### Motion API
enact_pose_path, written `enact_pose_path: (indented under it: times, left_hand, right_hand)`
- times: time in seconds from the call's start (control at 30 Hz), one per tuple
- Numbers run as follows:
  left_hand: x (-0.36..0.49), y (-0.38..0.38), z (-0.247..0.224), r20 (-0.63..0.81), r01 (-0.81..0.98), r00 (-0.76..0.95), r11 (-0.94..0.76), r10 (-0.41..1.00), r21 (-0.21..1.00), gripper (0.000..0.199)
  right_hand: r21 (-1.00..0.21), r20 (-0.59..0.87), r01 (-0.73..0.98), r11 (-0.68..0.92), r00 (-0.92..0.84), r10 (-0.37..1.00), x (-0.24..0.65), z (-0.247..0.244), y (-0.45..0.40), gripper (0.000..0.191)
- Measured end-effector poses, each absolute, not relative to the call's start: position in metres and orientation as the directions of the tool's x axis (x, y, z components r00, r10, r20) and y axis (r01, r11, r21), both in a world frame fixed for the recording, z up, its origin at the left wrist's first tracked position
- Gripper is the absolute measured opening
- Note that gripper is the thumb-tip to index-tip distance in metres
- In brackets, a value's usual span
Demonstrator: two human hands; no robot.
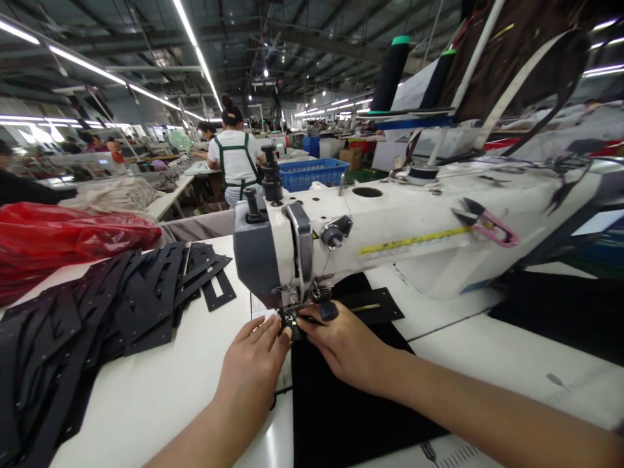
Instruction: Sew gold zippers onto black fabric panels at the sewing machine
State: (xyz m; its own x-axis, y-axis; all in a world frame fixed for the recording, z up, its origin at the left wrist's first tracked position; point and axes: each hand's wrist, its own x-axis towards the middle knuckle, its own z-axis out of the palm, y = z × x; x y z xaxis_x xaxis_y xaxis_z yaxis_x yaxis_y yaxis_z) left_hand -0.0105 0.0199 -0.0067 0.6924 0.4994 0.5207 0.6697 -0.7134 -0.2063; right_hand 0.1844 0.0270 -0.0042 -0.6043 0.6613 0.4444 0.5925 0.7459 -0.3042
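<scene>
A white sewing machine (419, 221) stands across the table, its presser foot (289, 317) down among my fingertips. Black fabric (341, 409) lies under the foot and spreads toward me. My left hand (258, 357) rests just left of the foot, fingers stretched forward and lying on the work. Right of the foot, my right hand (348, 341) has its fingers bent and gripping the black material at the needle. A small dark piece (329, 311) shows at its fingers; I cannot tell what it is. Behind that hand lies a black strip with a slot (375, 307).
Several black cut pieces (141, 305) are heaped on the left of the table, beside a red plastic bag (63, 240). Pink-handled snips (492, 227) sit on the machine arm. A blue basket (314, 174) and a person in a white shirt (236, 159) are beyond.
</scene>
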Motion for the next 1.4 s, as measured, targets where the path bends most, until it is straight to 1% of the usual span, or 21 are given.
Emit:
enact_pose_path:
  times: [0.23, 0.37, 0.5, 0.63, 0.77, 0.93, 1.1, 1.23, 1.4]
  left_hand:
    - [-0.013, 0.023, -0.005, 0.505, 0.641, 0.727, -0.726, 0.466, -0.252, 0.028]
    - [-0.012, 0.023, -0.005, 0.506, 0.652, 0.716, -0.72, 0.481, -0.238, 0.029]
    - [-0.007, 0.021, -0.003, 0.502, 0.66, 0.711, -0.714, 0.492, -0.236, 0.031]
    - [-0.006, 0.021, -0.004, 0.5, 0.667, 0.704, -0.71, 0.504, -0.226, 0.029]
    - [-0.007, 0.022, -0.001, 0.491, 0.647, 0.723, -0.725, 0.486, -0.234, 0.027]
    - [-0.006, 0.025, 0.0, 0.495, 0.651, 0.721, -0.719, 0.484, -0.245, 0.029]
    - [-0.005, 0.028, -0.005, 0.521, 0.665, 0.701, -0.71, 0.487, -0.231, 0.025]
    - [-0.005, 0.029, -0.006, 0.534, 0.675, 0.679, -0.714, 0.503, -0.187, 0.024]
    - [-0.005, 0.031, -0.013, 0.563, 0.693, 0.648, -0.704, 0.513, -0.156, 0.02]
  right_hand:
    - [-0.272, 0.446, 0.608, 0.746, -0.607, 0.658, 0.185, -0.004, 0.027, 0.028]
    - [-0.257, 0.413, 0.611, 0.749, -0.631, 0.657, 0.186, -0.003, 0.029, 0.031]
    - [-0.254, 0.411, 0.596, 0.762, -0.647, 0.642, 0.187, -0.003, 0.029, 0.033]
    - [-0.225, 0.413, 0.606, 0.763, -0.65, 0.638, 0.187, -0.005, 0.028, 0.034]
    - [-0.217, 0.397, 0.604, 0.767, -0.663, 0.634, 0.186, -0.005, 0.03, 0.035]
    - [-0.214, 0.396, 0.612, 0.761, -0.658, 0.641, 0.187, -0.006, 0.034, 0.032]
    - [-0.222, 0.422, 0.594, 0.773, -0.656, 0.626, 0.187, -0.004, 0.036, 0.031]
    - [-0.2, 0.437, 0.584, 0.787, -0.665, 0.605, 0.187, -0.005, 0.039, 0.03]
    - [-0.205, 0.456, 0.588, 0.782, -0.65, 0.608, 0.185, -0.007, 0.041, 0.028]
